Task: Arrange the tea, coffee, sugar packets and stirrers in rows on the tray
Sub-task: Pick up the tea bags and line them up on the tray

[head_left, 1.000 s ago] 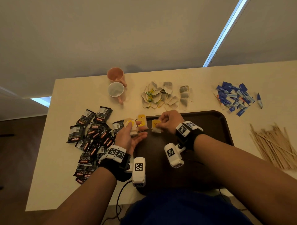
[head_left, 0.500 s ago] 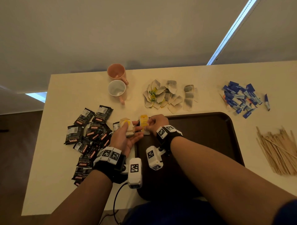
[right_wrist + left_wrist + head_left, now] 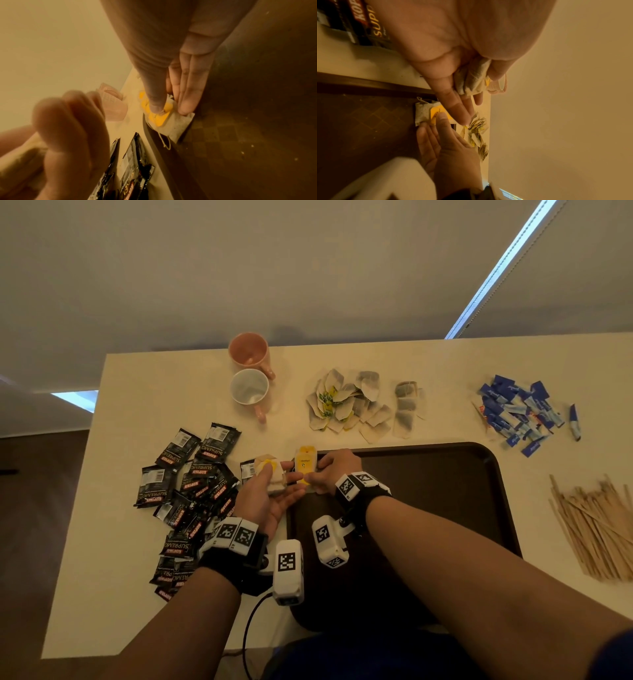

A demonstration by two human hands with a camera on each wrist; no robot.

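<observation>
Pretty dim and warm in here, everything goes yellow-brown. The only cool light is a bluish strip (image 3: 507, 265) running diagonally up top right, plus a small pale patch at the left. The head view is fairly sharp but bends at the edges, so the table (image 3: 144, 577) looks skewed. The tray (image 3: 445, 491) is nearly black, with hardly any detail. Both wrist views are murky orange. My left hand (image 3: 65, 129) is a soft blur up close in the right wrist view, and my palm is out of focus in the other.
</observation>
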